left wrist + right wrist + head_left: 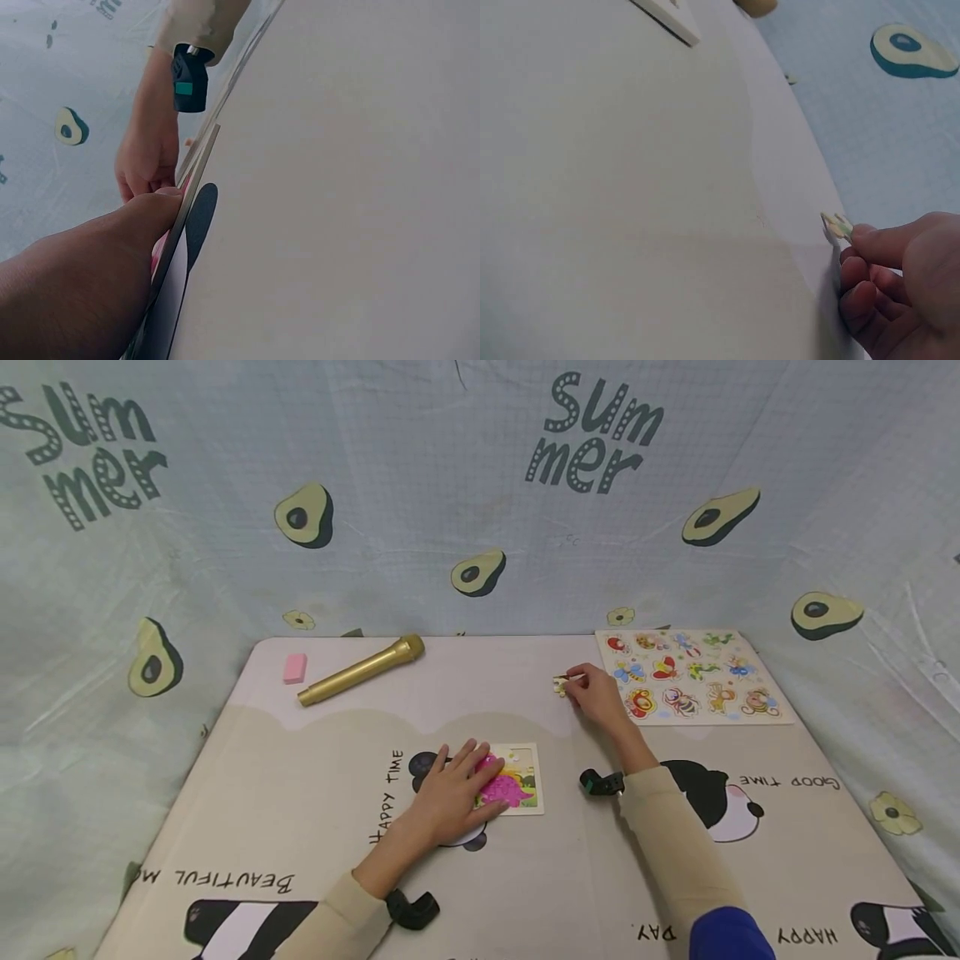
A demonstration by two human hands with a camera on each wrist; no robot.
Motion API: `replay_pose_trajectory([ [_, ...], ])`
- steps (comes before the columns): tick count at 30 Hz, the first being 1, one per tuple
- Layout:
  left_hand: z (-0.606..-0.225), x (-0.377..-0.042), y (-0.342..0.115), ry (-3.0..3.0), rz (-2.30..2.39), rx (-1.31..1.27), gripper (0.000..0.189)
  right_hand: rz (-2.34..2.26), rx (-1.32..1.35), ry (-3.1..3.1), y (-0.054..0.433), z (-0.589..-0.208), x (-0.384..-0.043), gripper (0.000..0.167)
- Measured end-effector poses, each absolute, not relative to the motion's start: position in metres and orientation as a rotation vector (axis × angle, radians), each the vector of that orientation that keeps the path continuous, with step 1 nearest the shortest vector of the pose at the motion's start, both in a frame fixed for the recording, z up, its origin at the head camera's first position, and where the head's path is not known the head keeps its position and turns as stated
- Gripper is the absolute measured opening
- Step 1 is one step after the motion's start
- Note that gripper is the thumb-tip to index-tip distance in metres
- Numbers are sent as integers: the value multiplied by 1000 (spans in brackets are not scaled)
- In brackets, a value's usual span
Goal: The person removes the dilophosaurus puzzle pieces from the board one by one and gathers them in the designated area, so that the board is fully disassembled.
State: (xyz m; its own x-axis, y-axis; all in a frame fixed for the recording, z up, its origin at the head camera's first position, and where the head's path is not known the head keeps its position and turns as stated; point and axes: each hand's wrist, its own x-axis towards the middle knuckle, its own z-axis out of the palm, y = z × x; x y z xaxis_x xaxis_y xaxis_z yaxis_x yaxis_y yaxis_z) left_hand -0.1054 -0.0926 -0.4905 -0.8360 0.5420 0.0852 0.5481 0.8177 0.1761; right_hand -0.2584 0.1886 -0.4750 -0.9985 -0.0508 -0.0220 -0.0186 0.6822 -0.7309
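My left hand (450,793) lies with spread fingers over the left part of a small square jigsaw puzzle (525,781), which shows a pink dinosaur in a pale frame. In the left wrist view its thumb (161,206) rests at the frame's edge. Farther back on the right, my right hand (596,693) pinches a small yellow-green puzzle piece (559,686) between thumb and fingers. The right wrist view shows this piece (837,225) sticking out past the thumb tip, close over the table, with the other fingers curled beneath.
A wooden board of insect and animal pictures (701,681) lies at the back right, beside my right hand. At the back left are a gold microphone (363,671) and a pink eraser-like block (295,668). A printed cloth (420,460) hangs behind the table (300,793).
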Motion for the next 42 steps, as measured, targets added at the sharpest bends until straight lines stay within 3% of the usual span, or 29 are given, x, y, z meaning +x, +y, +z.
replay_pose_trajectory([
  [20, -490, -106, -93, -2951, -337, -881, 65, -1055, -47, 2924, 182, -471, -266, 29],
  [42, -489, -107, -92, -2981, -452, -818, 72, -1155, -154, 2948, 165, -455, -221, 35],
])
